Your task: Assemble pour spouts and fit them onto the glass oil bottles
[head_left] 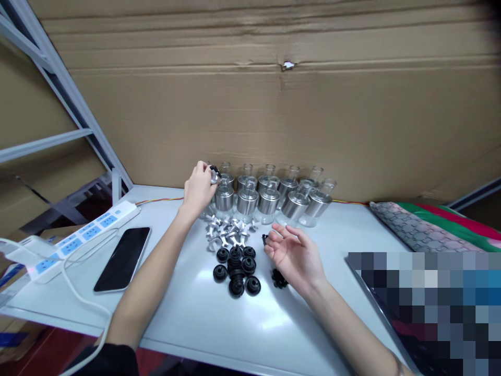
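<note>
My left hand (pixel 199 189) is closed at the left end of two rows of glass bottles (pixel 247 202) with brushed-metal bands. A small silver-and-black fitting (pixel 215 175) shows at its fingertips; the palm side and part of a bottle below are hidden. Palm turned up, my right hand (pixel 295 258) hovers over the table with loosely curled fingers and the thumb apart. By its fingertips is a small black piece (pixel 265 239); whether they touch is unclear. Silver funnel-like parts (pixel 235 230) lie piled before the bottles, with black stepped round caps (pixel 236 286) nearer me. Small black pieces (pixel 279 279) sit below my right hand.
A phone (pixel 123 259) and a white power strip (pixel 88 235) with a white cable lie at the left. Behind the bottles stands a cardboard wall (pixel 274 120). A blurred-out dark-edged object (pixel 426 313) and patterned fabric (pixel 415 227) occupy the right side.
</note>
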Demonstrator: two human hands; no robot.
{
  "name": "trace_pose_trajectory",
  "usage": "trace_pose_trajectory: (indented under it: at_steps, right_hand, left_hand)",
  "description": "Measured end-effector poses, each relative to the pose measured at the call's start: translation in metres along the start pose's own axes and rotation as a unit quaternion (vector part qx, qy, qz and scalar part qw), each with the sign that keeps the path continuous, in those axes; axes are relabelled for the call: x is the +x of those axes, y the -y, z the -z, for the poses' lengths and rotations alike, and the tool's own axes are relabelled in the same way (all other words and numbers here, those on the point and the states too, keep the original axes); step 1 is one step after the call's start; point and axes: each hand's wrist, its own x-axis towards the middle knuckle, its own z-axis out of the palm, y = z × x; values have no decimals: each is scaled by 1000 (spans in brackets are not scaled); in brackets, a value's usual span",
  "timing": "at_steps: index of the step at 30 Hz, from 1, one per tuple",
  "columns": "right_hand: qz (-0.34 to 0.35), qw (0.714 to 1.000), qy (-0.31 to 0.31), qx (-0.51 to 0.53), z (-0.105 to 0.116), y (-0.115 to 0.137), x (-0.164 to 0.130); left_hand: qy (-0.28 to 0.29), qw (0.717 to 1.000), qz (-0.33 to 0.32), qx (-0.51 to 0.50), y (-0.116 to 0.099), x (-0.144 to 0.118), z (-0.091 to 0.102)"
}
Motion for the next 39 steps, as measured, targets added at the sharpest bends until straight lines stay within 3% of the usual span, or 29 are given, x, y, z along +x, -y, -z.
trace_pose_trajectory:
  at_steps: [9, 18, 26, 30, 35, 39]
  right_hand:
    - [-5, 1000, 7, -12, 1, 0, 0]
    - [-4, 1000, -7, -21, -2, 0, 0]
    - [2, 999, -14, -42, -2, 1, 0]
    - [14, 995, -24, -98, -3, -1, -1]
    - [98, 964, -24, -248, -1, -5, 1]
    - [194, 900, 10, -391, 3, -7, 4]
  left_hand:
    - [-5, 1000, 9, -7, 4, 3, 4]
    - [-25, 999, 17, -38, 2, 2, 24]
    - [-35, 988, 16, -153, -27, -14, 50]
    - [11, 981, -28, -189, -45, -36, 48]
    - [121, 960, -106, -231, -50, -75, 24]
    - [126, 954, -126, -241, -43, -95, 6]
